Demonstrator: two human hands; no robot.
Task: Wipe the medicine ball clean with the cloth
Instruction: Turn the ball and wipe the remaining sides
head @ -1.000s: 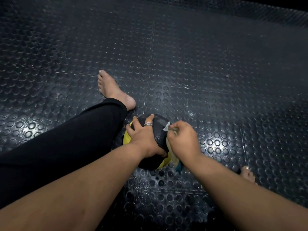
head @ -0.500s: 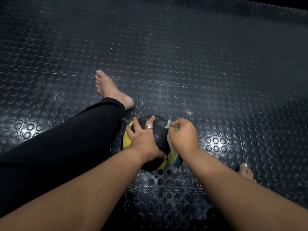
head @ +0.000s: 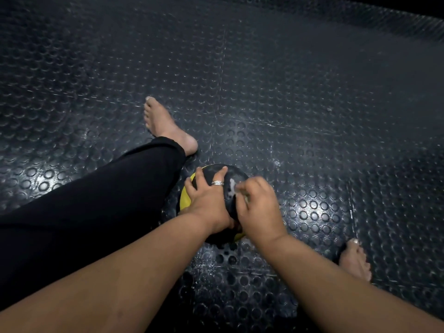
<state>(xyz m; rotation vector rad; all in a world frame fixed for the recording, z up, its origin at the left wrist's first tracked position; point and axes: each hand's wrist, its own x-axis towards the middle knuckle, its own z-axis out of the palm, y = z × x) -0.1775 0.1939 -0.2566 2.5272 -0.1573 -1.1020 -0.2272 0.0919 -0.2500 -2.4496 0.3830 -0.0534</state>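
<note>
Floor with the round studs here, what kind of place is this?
Probably a gym or workout room. The floor is dark studded rubber matting laid in tiles, and a black and yellow medicine ball sits on it. The person sits barefoot. No walls or other gear show.

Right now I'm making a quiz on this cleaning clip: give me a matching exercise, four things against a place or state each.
Things:
1. left hand
2. right hand
3. medicine ball
4. ring

Descriptions:
A. on a finger of the left hand
B. fingers spread over the ball's top
C. black and yellow, on the studded floor
D. curled round the cloth

Pairs: 1-B, 2-D, 3-C, 4-A
</note>
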